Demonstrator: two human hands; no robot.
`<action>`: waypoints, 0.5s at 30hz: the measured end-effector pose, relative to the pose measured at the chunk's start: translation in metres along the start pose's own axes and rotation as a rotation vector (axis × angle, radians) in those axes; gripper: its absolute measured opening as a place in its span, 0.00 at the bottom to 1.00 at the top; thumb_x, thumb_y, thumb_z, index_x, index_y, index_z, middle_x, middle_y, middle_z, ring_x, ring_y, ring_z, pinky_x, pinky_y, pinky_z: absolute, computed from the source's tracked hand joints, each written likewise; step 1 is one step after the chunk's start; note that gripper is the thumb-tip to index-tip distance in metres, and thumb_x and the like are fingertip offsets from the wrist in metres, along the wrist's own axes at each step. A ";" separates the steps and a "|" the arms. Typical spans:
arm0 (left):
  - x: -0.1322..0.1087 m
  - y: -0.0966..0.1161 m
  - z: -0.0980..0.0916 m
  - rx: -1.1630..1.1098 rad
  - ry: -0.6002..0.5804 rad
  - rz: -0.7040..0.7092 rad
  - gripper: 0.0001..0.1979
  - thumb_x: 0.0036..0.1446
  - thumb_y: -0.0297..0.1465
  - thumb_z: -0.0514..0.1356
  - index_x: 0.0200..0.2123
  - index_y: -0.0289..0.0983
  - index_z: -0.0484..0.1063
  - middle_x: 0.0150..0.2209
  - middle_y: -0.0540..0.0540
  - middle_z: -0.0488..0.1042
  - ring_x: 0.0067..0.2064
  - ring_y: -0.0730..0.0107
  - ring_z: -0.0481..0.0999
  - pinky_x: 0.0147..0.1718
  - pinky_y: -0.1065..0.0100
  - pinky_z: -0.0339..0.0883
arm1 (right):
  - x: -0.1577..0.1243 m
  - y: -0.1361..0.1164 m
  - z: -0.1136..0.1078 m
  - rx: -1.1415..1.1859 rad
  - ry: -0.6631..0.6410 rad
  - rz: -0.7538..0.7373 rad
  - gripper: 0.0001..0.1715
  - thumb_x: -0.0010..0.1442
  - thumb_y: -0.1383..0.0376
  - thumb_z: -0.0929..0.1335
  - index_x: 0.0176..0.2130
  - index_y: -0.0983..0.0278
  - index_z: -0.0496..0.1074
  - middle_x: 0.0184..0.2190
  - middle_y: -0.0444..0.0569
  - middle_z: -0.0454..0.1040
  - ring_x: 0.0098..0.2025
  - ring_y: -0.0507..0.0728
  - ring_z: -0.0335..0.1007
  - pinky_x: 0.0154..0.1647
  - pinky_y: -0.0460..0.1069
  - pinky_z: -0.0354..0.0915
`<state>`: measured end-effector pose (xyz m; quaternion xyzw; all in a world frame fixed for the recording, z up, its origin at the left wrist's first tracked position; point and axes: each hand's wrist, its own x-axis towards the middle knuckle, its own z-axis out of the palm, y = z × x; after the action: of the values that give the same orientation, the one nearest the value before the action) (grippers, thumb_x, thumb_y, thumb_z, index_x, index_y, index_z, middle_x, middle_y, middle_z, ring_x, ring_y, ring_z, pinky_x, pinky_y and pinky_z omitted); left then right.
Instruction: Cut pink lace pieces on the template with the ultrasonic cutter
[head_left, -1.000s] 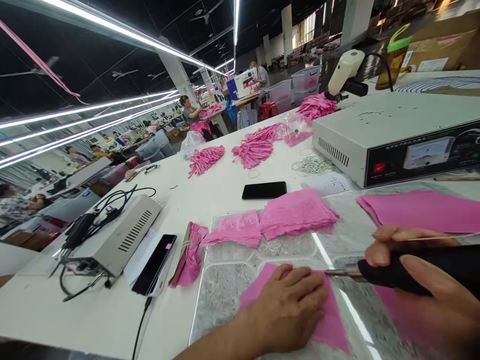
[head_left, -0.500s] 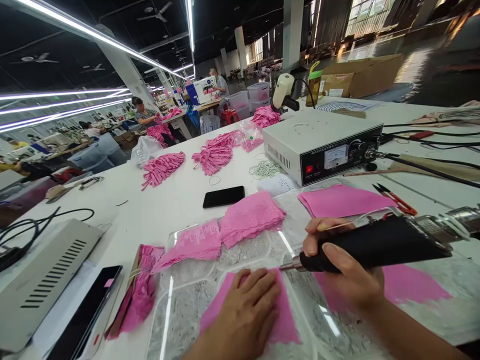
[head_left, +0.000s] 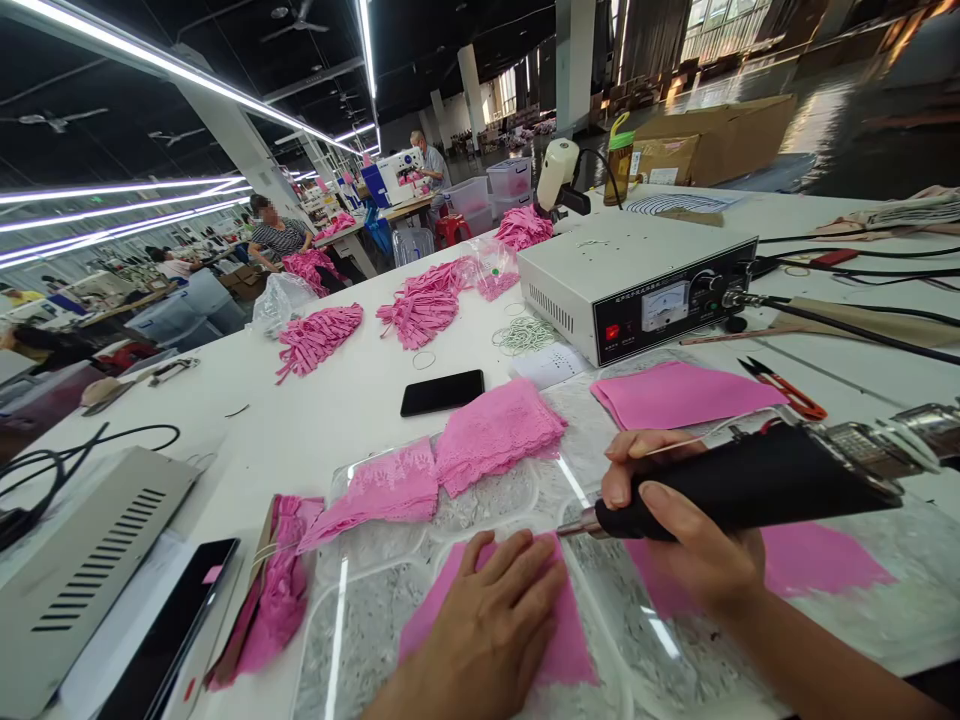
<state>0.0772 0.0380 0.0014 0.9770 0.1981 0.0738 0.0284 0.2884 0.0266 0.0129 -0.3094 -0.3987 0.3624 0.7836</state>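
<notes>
Since a second ago my view has swung rightward, bringing the red-handled snips (head_left: 795,398) into sight, while the hands have hardly shifted on the work. Nearest me, the left hand (head_left: 491,610) lies palm down, fingers slightly parted, on a pink cloth piece (head_left: 574,655) on the marbled mat (head_left: 360,620). I see the right hand (head_left: 697,540) wrapped around the black handheld tool (head_left: 750,480), its metal tip at the cloth's upper right corner; I can't tell whether it touches. Another pink piece (head_left: 825,560) lies beneath that wrist. Beyond the hands I have a lace-edged stack (head_left: 499,430), then a dark phone (head_left: 442,393), then the control box (head_left: 637,270) with its red switch. Farther off, a seated co-worker (head_left: 279,235) handles pink fabric.
</notes>
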 end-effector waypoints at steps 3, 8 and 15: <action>0.001 0.001 -0.001 -0.014 0.024 -0.009 0.17 0.68 0.28 0.49 0.58 0.35 0.65 0.58 0.39 0.69 0.59 0.55 0.68 0.54 0.48 0.64 | -0.002 0.002 -0.002 0.026 0.008 0.014 0.06 0.59 0.63 0.70 0.39 0.59 0.71 0.35 0.45 0.68 0.26 0.51 0.67 0.26 0.48 0.69; 0.002 0.001 -0.004 -0.027 0.028 -0.017 0.16 0.68 0.28 0.49 0.57 0.36 0.66 0.59 0.40 0.69 0.59 0.55 0.67 0.54 0.47 0.64 | -0.002 0.003 -0.002 0.005 -0.034 0.019 0.06 0.60 0.63 0.70 0.38 0.60 0.70 0.33 0.45 0.69 0.27 0.51 0.68 0.27 0.48 0.70; 0.003 0.000 -0.005 -0.050 0.033 -0.018 0.16 0.68 0.29 0.49 0.56 0.37 0.65 0.58 0.41 0.69 0.59 0.56 0.68 0.54 0.48 0.63 | -0.001 0.001 -0.004 -0.007 -0.032 0.011 0.06 0.60 0.64 0.70 0.38 0.59 0.69 0.31 0.45 0.69 0.27 0.53 0.67 0.26 0.49 0.70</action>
<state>0.0790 0.0390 0.0065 0.9728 0.2055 0.0947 0.0501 0.2915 0.0256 0.0097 -0.3083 -0.4109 0.3704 0.7739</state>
